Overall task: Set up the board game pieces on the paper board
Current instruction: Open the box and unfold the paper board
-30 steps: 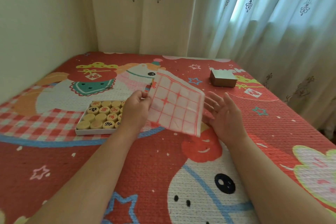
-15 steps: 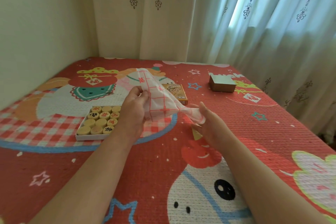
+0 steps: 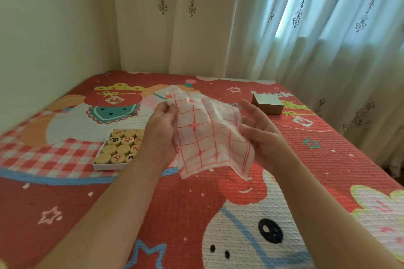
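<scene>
Two hands, one paper board, one tray, twelve visible pieces, one box.

The paper board is thin, limp paper, half see-through, creased and matt, with a grid printed in red. The game pieces are pale wooden discs with smooth faces and red or black characters, and they lie in a tray of white matt card. The bed cover is quilted cloth, matt, finely ribbed and colour-printed. The curtains are sheer, soft cloth with dark sprig patterns. The small box looks like dull card.
</scene>
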A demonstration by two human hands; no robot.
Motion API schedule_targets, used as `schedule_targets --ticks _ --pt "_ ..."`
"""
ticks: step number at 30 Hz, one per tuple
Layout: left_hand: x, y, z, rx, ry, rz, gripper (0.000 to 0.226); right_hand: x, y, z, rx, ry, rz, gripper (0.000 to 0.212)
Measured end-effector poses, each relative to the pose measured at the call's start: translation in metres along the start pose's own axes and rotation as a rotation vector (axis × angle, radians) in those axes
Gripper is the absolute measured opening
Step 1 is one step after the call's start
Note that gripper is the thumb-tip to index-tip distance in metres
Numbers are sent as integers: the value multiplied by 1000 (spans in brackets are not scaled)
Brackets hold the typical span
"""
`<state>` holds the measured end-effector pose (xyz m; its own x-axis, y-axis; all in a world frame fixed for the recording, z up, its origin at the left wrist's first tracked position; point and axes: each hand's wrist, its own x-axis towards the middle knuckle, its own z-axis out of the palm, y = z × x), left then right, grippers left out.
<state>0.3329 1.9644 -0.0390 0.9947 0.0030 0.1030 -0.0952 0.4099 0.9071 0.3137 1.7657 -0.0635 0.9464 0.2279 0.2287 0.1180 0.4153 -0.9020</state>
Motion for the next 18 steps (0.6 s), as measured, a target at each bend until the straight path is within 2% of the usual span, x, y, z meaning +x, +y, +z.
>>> schedule_targets --ticks 3,8,13,16,18 --pt "-1 4 2 -66 -13 -72 27 1 -10 7 89 -38 -66 83" --pt "-1 8 1 -38 -11 -220 22 4 -15 5 100 115 -114 62" --pt "5 -7 -4 3 -8 -344 28 -3 -8 2 3 281 70 46" --pt "12 -22 -11 180 60 -316 22 2 0 0 -279 404 252 24" --pt "14 -30 -17 310 85 -321 14 6 10 -3 -346 431 357 19"
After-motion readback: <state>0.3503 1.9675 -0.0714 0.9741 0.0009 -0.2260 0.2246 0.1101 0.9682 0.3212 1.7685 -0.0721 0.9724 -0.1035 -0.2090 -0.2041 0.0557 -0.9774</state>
